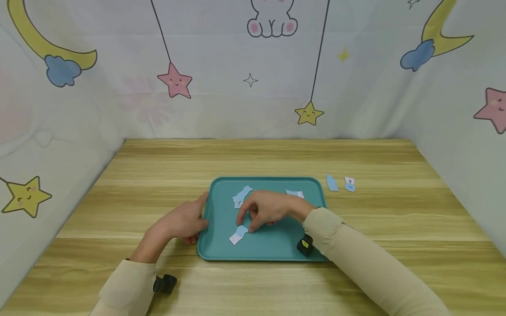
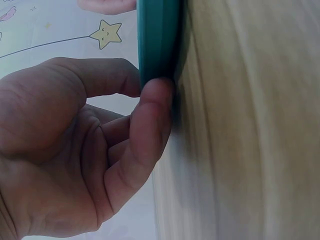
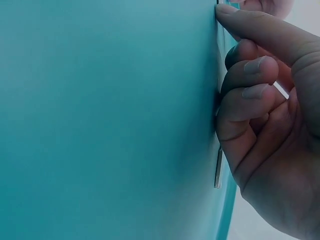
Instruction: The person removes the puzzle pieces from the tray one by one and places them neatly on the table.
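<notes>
My left hand holds the left edge of a teal tray; the left wrist view has the thumb and a finger at its rim. Over the tray, my right hand pinches the upper end of a small light-blue and white puzzle piece between thumb and index finger. The other right fingers are curled in, close over the tray. Behind the hand lies a second blue puzzle piece. A third piece is partly hidden by the right wrist.
On the wooden table, right of the tray, lie a blue piece and a blue and white piece. Printed cloth walls stand at the back and both sides.
</notes>
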`<action>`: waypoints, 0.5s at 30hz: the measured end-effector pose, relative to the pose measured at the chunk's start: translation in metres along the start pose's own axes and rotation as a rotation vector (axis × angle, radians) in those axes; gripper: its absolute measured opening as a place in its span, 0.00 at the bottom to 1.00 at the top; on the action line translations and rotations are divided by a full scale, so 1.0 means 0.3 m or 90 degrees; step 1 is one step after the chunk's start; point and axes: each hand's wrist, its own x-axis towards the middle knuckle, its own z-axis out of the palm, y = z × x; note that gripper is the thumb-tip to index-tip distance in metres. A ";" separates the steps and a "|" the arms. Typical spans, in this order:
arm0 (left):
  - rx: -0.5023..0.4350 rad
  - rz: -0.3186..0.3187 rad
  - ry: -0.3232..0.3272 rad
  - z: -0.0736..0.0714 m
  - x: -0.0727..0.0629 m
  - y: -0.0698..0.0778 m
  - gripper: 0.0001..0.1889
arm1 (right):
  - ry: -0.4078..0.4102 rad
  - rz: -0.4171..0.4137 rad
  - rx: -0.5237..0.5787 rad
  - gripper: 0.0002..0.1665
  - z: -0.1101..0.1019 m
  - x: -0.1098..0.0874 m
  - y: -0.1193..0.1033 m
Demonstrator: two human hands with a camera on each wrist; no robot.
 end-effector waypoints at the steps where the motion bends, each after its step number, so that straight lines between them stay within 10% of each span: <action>1: 0.000 0.000 0.000 0.000 0.000 -0.001 0.46 | 0.002 0.001 0.002 0.13 0.001 0.000 0.002; 15: -0.003 -0.013 -0.004 0.001 0.003 -0.001 0.46 | 0.034 -0.002 0.065 0.12 -0.011 -0.029 0.019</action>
